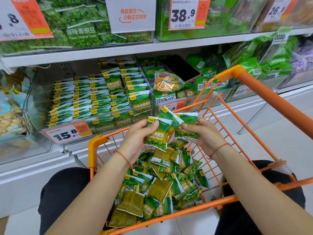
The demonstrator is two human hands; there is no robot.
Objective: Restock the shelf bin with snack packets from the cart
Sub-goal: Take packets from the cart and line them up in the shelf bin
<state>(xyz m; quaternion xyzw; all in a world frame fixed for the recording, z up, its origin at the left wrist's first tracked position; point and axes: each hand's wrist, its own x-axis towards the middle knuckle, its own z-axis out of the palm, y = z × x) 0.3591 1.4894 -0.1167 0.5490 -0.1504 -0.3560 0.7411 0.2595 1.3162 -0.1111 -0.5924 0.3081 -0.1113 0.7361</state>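
Garlic pea packets (156, 133) are being gripped by the left hand (137, 138) and right hand (203, 133) (above the orange cart (94, 145)), shelf bin (101, 99) lying beyond them.

Snack aisle of a self-service shop.
White shelving (101, 53) carries clear bins (94, 131) of stacked green pea packets (135, 102); orange-and-white price tags (67, 134) reading 15.8 and 38.9 (186, 13) front the bins, and an orange wire shopping cart (254, 89) stands against the shelves.
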